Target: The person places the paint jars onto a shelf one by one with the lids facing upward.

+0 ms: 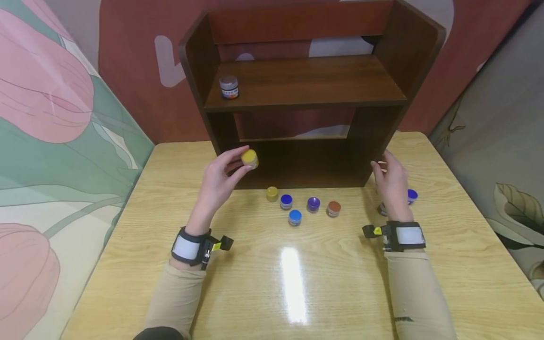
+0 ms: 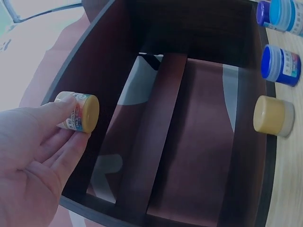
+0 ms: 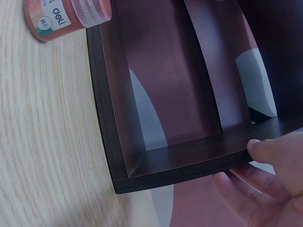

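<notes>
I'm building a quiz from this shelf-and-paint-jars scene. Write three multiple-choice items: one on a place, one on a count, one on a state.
1. Where is the grey-lidded jar?
A. on the upper shelf
B. on the table
C. in the right hand

2. How many jars stand in the group on the table between the hands?
A. two
B. five
C. nine

3. What is the left hand doing?
A. lying flat
B. pinching a yellow-lidded jar
C. gripping the shelf

Answers:
1 A: it stands on the shelf unit's upper board.
2 B: olive, three blue or purple, one brown.
3 B: fingertips hold the yellow-lidded jar.
</notes>
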A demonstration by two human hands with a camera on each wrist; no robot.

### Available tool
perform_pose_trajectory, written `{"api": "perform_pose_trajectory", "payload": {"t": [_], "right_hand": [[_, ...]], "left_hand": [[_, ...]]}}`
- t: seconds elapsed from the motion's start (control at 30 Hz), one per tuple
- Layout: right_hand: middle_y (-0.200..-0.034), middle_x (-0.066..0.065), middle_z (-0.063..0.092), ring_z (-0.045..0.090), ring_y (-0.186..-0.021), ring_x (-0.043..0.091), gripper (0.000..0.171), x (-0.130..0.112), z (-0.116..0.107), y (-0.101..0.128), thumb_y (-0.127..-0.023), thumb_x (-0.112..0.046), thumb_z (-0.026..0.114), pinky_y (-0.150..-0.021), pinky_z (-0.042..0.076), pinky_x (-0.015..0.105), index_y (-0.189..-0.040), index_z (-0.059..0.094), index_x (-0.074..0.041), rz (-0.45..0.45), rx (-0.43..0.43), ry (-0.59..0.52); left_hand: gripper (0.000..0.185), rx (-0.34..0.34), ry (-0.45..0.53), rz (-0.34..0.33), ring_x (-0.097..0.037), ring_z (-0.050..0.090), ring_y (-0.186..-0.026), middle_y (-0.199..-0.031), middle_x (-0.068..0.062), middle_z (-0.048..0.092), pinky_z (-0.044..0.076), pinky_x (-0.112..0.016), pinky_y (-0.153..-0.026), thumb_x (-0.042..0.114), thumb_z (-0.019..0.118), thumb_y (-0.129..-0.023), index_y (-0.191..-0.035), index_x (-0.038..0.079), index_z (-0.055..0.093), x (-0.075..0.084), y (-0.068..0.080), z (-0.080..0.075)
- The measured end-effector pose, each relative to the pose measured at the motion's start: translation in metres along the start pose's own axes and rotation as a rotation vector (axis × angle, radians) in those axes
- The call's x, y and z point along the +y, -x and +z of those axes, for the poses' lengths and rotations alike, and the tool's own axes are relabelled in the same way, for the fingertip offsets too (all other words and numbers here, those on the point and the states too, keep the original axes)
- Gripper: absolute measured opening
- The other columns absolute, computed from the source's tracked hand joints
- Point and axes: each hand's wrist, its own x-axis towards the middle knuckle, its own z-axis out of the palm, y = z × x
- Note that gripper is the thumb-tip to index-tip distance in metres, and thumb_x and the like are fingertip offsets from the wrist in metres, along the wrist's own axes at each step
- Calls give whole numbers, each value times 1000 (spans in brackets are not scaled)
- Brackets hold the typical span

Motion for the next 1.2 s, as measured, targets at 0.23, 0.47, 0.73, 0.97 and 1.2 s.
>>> {"api": "perform_pose_trajectory", "payload": {"t": [0.23,0.47,0.73,0.97,1.2], "right_hand": [[-129,24,64,66,-111,42,33,-2,-1,0,-102,-15,54,-92,56,56,-134,57,-5,4,-5,0],[-129,24,64,66,-110,42,31,-1,0,0,-102,-14,54,-91,56,56,-132,58,-4,-3,-2,0],[-129,24,64,66,-110,43,32,-1,-1,0,-102,-15,54,-91,56,56,-132,58,-5,-1,-1,-6],[-129,24,64,66,-111,43,32,0,-1,0,-103,-15,53,-91,56,56,-132,57,-4,1,-4,-2],[-130,25,63,66,-111,43,32,1,0,-1,-102,-14,53,-91,56,55,-132,57,-4,4,-5,2]], "left_hand": [[47,25,6,-3,-21,68,-115,-133,-8,65,56,-29,-97,15,72,-90,-135,11,62,8,0,1],[46,49,18,0,-19,68,-114,-133,-7,66,56,-27,-97,15,73,-89,-134,13,63,16,-3,2],[45,63,9,48,-16,67,-116,-133,-8,66,55,-23,-97,13,73,-89,-133,10,63,31,-14,-1],[46,81,-9,83,-15,68,-115,-131,-8,67,55,-23,-97,14,74,-88,-133,9,63,44,-23,-3],[46,95,-27,102,-15,67,-116,-131,-8,67,54,-25,-99,15,73,-89,-133,9,63,54,-30,-6]]}}
